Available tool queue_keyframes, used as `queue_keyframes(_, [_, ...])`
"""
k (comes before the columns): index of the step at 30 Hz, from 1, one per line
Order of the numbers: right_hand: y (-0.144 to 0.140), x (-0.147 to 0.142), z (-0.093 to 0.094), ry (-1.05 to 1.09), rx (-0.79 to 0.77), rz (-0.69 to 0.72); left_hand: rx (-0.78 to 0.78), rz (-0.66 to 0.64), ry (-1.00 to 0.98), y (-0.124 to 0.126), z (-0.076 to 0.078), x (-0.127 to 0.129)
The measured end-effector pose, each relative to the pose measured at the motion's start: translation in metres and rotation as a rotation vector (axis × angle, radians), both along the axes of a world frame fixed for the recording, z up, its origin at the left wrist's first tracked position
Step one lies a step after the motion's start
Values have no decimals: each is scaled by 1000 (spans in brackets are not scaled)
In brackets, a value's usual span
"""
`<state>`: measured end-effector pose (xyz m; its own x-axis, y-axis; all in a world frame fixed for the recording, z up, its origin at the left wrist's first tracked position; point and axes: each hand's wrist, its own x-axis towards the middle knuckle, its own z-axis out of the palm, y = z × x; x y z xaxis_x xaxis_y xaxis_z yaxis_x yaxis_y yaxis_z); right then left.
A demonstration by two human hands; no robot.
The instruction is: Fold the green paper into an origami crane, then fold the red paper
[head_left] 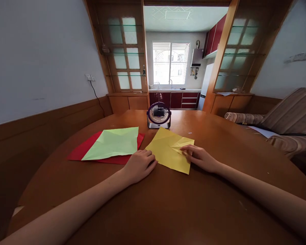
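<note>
A yellow paper sheet lies creased on the round wooden table, one corner folded inward. My right hand rests on its right side, fingertips pressing the folded flap. My left hand lies loosely curled on the table at the sheet's left edge, holding nothing. Left of it, a light green sheet lies on top of a red sheet.
A small purple desk fan stands just behind the yellow sheet. A striped sofa is to the right. A wood-panelled wall runs along the left, and wooden cabinets with a kitchen opening are beyond the table.
</note>
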<state>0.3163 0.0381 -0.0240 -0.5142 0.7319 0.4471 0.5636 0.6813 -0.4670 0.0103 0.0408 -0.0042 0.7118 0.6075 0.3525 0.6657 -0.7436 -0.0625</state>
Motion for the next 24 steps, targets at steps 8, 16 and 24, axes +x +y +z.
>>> queue_keyframes(8, [7, 6, -3, 76, -105, -30, -10, -51, -104, -1, -5, -7])
queue_keyframes(16, [1, 0, 2, 7, -31, -15, -155, -290, -92, -8, -4, -4])
queue_keyframes(24, [7, 13, 4, 34, -25, 19, -179, -261, -79, -1, -3, -10])
